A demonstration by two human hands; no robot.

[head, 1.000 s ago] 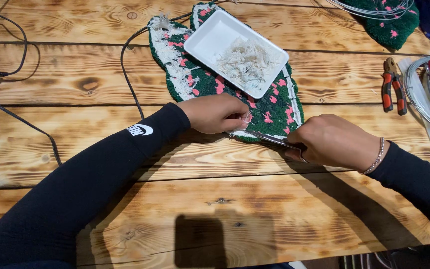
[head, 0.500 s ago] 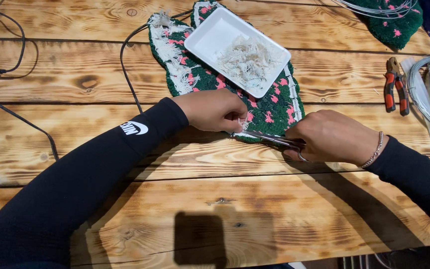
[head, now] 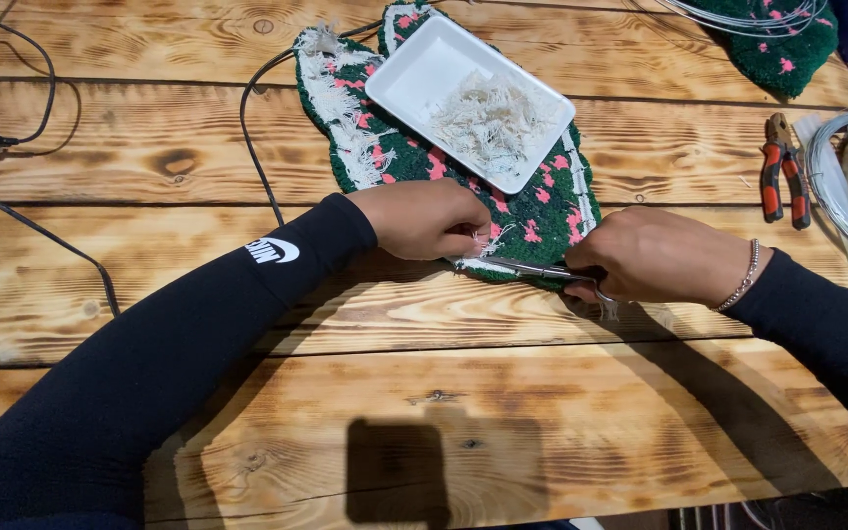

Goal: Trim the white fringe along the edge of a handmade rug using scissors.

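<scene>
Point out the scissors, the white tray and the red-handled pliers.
scissors [head: 527,267], head view, on the metal blades between the two hands.
white tray [head: 414,74], head view, on its bare floor near the left corner.
red-handled pliers [head: 783,175], head view, on the handles.

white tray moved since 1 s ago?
No. The white tray sits on the same part of the green-and-pink tufted piece, with the same offset from the plank seam behind it.

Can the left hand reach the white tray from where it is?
Probably yes. The left hand rests on the green mat, the white tray lies just beyond it, and nothing stands between them.
</scene>
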